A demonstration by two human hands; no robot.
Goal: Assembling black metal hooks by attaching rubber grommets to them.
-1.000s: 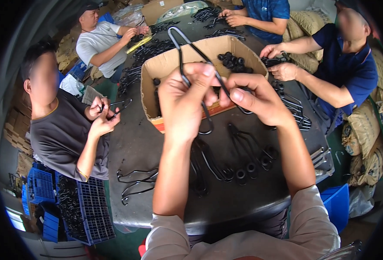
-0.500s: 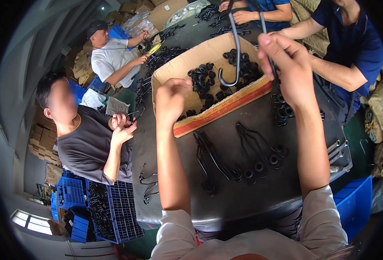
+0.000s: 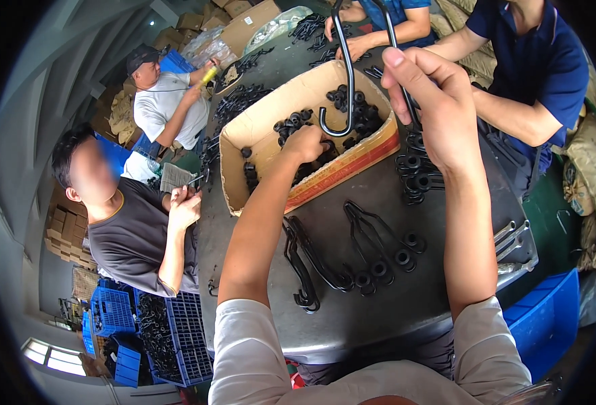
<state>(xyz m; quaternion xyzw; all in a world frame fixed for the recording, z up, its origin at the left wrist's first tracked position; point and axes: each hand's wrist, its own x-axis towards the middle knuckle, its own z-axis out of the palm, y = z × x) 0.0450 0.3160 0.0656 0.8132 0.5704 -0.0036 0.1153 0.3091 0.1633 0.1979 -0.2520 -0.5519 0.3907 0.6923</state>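
My right hand (image 3: 440, 101) is closed around a black metal rod hook (image 3: 349, 81), raised over the box. The hook has two long legs, one curling up at its end; its top runs out of view. My left hand (image 3: 305, 144) reaches into an open cardboard box (image 3: 344, 178) with its fingers curled among small round black pieces (image 3: 362, 111). Its fingertips are hidden, so any piece in them cannot be made out. In front of the box lie bent black rods (image 3: 315, 256), and others bear round black pieces (image 3: 380, 268) on their ends.
More fitted hooks (image 3: 416, 172) lie right of the box. Metal wrenches (image 3: 512, 239) lie at the table's right edge, above a blue bin (image 3: 541, 317). A person (image 3: 143, 229) on the left holds a small part. Other people work around the far side. Blue crates (image 3: 183, 337) stand lower left.
My left hand has gone from above the box's left side down and right into the black pieces. My right hand keeps the hook, shifted slightly left in view.
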